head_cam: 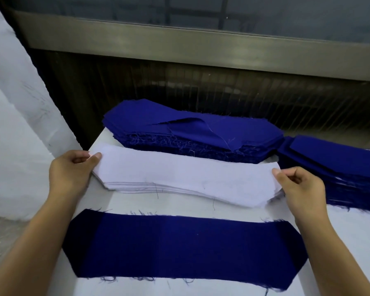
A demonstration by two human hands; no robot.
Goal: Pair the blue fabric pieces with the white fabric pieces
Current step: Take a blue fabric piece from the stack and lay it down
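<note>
A single blue fabric piece (186, 246) lies flat on the white table near me, its ends cut at angles. Behind it sits a stack of white fabric pieces (186, 174) of the same long shape. My left hand (71, 169) pinches the top white piece at the stack's left end. At the right end my right hand (299, 184) pinches the same top piece between thumb and fingers. A thick stack of blue fabric pieces (179, 129) stands behind the white stack, its top piece partly folded over.
A second pile of blue pieces (338, 167) lies at the right side of the white table (201, 285). A dark wall with a metal ledge (201, 43) runs behind the table. White cloth (15, 124) hangs at the left.
</note>
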